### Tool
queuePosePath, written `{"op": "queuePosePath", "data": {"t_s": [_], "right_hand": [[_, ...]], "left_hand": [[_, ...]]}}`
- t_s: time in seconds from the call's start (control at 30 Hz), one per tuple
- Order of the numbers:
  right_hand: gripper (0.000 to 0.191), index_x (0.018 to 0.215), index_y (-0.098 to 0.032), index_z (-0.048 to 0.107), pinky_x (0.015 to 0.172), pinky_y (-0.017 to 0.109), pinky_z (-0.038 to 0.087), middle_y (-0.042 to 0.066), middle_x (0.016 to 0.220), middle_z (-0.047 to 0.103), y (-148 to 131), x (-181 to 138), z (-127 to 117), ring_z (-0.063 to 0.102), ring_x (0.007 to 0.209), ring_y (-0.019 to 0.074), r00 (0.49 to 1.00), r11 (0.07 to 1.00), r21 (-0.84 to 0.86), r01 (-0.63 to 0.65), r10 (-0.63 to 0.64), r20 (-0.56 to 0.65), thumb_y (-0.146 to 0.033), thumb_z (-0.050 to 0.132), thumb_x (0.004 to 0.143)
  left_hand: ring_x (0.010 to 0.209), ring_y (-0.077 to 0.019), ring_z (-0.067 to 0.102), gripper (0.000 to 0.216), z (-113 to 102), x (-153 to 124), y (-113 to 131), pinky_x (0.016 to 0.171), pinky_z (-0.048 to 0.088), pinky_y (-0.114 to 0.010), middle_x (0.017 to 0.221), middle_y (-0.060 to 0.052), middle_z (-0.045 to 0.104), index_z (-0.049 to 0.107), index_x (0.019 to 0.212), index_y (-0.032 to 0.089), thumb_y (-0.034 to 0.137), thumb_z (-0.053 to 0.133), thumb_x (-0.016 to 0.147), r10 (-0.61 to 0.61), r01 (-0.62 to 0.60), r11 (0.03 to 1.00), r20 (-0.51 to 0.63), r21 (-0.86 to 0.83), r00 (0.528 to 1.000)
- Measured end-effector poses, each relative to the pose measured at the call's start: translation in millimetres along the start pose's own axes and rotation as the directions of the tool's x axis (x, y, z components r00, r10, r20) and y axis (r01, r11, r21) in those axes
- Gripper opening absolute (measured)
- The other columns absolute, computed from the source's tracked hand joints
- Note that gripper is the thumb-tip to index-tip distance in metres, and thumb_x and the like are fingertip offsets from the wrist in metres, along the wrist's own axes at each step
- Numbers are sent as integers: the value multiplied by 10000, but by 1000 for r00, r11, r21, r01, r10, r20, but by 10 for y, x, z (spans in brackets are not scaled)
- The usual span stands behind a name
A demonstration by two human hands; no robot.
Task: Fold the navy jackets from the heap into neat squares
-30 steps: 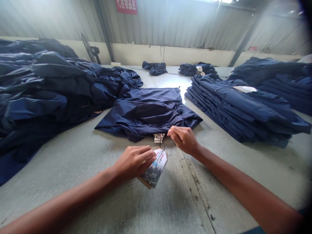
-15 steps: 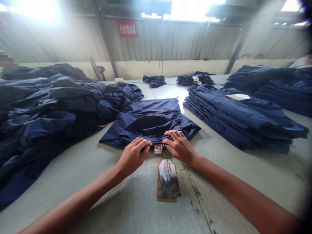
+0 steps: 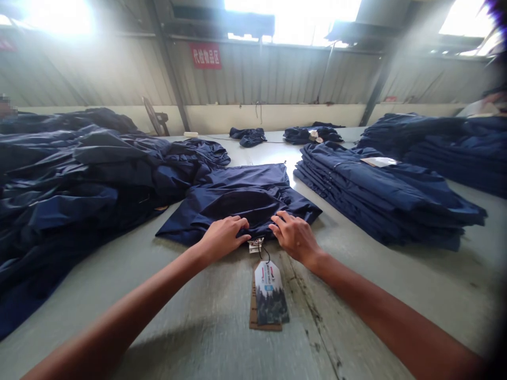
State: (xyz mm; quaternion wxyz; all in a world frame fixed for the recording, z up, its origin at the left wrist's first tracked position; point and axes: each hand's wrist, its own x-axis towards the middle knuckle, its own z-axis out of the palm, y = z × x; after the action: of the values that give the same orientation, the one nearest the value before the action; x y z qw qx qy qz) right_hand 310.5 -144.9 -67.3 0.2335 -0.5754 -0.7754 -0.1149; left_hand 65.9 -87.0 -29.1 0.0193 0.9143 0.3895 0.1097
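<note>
Jacket: our navy jacket [image 3: 237, 203] lies folded on the desk [image 3: 348, 301];
Left hand: our left hand [image 3: 222, 237] lies fingers-together on its near fold, pinching or not we cannot tell;
Right hand: our right hand [image 3: 295, 237] spread on the fold;
Tag: a hang tag [image 3: 270, 293] lies corded nearer us;
Sides: a navy heap [image 3: 71, 179] left, a folded stack [image 3: 380, 200] right

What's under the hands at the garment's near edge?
Navy fabric of the folded navy garment: the left hand and right hand rest on it. The hands hide the fabric directly beneath them, so any seams or fastenings there cannot be seen.
</note>
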Motion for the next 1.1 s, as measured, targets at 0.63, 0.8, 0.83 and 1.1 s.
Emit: {"op": "queuePosePath", "data": {"t_s": [0.63, 0.8, 0.83, 1.1], "right_hand": [[319, 1256, -235, 723, 1045, 465, 433, 90, 1320, 693, 38, 12, -69, 525, 1251, 296, 953, 955, 4, 295, -294, -75, -151, 530, 1016], [274, 1156, -252, 762, 971, 438, 465, 92, 1225, 665, -39, -26, -24, 566, 1111, 268, 936, 931, 99, 353, -352, -22, -149, 588, 972], [281, 1166, -255, 762, 992, 446, 463, 94, 1254, 656, -40, -31, -18, 564, 1137, 271, 939, 932, 113, 344, -344, -21, -151, 591, 968], [377, 1341, -266, 712, 1228, 540, 345, 123, 1642, 415, -88, -47, -21, 394, 1499, 304, 933, 921, 167, 352, -360, 17, -452, 546, 1059]], "left_hand": [[1072, -261, 651, 233, 134, 3, 75, 940, 463, -403, 1100, -53, 754, 729, 1183, 234, 361, 673, 995, 116, -118, 993, -91, -14, 989], [1051, -274, 642, 198, 172, -12, 59, 907, 424, -404, 1059, -62, 750, 753, 1096, 221, 363, 664, 990, 68, -66, 998, -86, 17, 994], [1041, -270, 642, 165, 176, -10, 54, 902, 421, -401, 1048, -58, 752, 752, 1065, 221, 329, 650, 992, 61, -61, 998, -94, 5, 994], [1024, -255, 653, 121, 141, 35, 50, 900, 427, -393, 1028, -33, 767, 730, 1018, 236, 237, 614, 984, 30, -50, 994, -196, -99, 980]]}}
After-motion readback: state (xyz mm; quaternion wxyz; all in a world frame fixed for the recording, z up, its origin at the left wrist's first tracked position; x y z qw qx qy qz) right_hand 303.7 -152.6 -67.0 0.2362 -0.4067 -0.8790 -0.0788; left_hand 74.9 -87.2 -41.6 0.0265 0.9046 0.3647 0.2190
